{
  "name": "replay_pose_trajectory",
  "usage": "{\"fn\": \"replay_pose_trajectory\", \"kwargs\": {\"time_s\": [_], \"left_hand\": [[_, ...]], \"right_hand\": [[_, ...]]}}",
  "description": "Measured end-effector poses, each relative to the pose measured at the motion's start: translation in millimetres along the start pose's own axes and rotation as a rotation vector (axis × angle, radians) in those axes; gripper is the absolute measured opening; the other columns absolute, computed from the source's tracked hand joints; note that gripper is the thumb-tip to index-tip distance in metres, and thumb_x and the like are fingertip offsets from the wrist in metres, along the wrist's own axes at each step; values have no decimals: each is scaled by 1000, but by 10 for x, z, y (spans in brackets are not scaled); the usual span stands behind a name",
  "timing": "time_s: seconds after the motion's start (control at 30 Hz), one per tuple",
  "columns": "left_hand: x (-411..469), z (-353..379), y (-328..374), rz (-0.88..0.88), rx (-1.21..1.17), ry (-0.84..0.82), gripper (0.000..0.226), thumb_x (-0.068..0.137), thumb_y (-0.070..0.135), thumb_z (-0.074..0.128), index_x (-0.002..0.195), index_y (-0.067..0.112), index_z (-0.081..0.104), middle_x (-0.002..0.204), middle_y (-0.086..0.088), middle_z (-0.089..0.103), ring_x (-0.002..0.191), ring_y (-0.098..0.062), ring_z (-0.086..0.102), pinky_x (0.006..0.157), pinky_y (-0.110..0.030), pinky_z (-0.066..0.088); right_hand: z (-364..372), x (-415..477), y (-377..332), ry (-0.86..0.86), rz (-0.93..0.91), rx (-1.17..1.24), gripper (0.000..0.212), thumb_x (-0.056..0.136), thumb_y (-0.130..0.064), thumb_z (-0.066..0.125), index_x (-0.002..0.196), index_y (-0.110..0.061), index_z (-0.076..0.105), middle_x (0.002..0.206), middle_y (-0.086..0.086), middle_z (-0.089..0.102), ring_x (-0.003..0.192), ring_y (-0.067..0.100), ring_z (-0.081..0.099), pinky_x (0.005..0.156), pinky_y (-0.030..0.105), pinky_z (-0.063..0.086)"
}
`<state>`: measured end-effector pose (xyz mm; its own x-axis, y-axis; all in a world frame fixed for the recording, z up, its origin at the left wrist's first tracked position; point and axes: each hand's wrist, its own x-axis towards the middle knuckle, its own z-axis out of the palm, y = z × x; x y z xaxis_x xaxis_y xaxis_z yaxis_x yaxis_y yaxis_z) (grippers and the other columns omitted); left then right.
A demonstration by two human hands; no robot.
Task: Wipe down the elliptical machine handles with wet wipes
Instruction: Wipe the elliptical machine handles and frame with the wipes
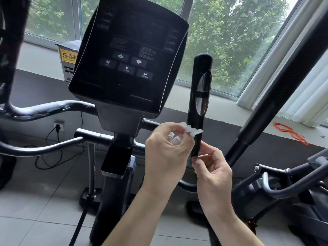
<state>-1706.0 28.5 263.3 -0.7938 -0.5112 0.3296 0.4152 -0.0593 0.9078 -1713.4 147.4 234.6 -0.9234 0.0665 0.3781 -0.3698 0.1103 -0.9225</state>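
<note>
While the curved handlebar (53, 109) at the left edge of the frame has no wipe on it, the work sits right of centre. A printed box (68, 59) stands on the sill (39, 57) at upper left, partly behind the dark console (127, 55) in the upper middle. Below and right of the console, the left hand (165, 153) has its fingers curled round a crumpled wet wipe (192, 130). A white tail of the wipe lies against the left side of the upright handle (202, 82), just under its silver sensor plates (203, 93). Lower right of that, the right hand (213, 167) pinches the bottom of the same handle between thumb and forefinger, its other fingers loosely curled, and seems to steady the post. Further right, the long moving arm (284, 82) slants toward the upper right corner, and orange bands (291, 132) lie on the sill beyond it.

The step in hand, as I judge it, is wiping this upright handle, with the wipe touching only its lower part. The next move calls for wrapping the wipe more fully round the post and drawing it up over the sensor plates to the rounded top. After that the other handles need the same.
</note>
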Motion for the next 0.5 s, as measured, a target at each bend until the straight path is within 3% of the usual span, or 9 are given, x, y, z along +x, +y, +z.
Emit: {"fn": "replay_pose_trajectory", "kwargs": {"time_s": [0.07, 0.17, 0.23, 0.3, 0.4, 0.5], "left_hand": [[26, -46, -49, -39, -53, -27, 14, 89, 24, 81, 89, 13, 72, 69, 2, 71, 57, -5, 62, 54, -18, 49], [45, -137, -201, -131, -71, -104, 21, 89, 24, 80, 88, 5, 71, 45, 11, 56, 39, -1, 45, 43, -13, 36], [61, -184, -319, -159, -14, -172, 17, 90, 19, 79, 87, 4, 72, 50, 10, 62, 39, 2, 47, 46, -10, 36], [85, -230, -449, -167, 61, -206, 10, 92, 14, 77, 87, 6, 74, 61, 4, 71, 43, 4, 54, 51, -7, 38], [115, -273, -574, -163, 93, -219, 5, 93, 13, 76, 91, 8, 76, 55, 12, 64, 42, 5, 51, 51, -7, 37], [117, -281, -640, -173, -25, -255, 3, 91, 7, 76, 90, 10, 75, 51, 16, 60, 48, 3, 56, 55, -11, 43]], "right_hand": [[-2, -1, -2, -5, -6, 4, 33, 95, -3, 69, 111, -32, 74, 79, -1, 65, 70, 11, 56, 70, 20, 50], [7, -10, -9, 1, -27, 7, 31, 94, -8, 72, 110, -34, 75, 80, 0, 66, 70, 11, 57, 68, 18, 49], [11, -19, -14, 11, -36, 12, 26, 92, -17, 74, 109, -36, 75, 84, 2, 68, 71, 11, 58, 69, 17, 50], [14, -30, -11, 23, -38, 12, 26, 93, -13, 75, 110, -34, 75, 82, 2, 68, 71, 12, 59, 69, 16, 50], [40, -40, -15, 39, -40, -5, 29, 94, -8, 72, 110, -32, 74, 77, -1, 67, 70, 11, 57, 68, 16, 50], [70, -48, -22, 53, -50, -2, 27, 93, -11, 73, 113, -29, 74, 76, -3, 66, 69, 9, 56, 68, 15, 49]]}}
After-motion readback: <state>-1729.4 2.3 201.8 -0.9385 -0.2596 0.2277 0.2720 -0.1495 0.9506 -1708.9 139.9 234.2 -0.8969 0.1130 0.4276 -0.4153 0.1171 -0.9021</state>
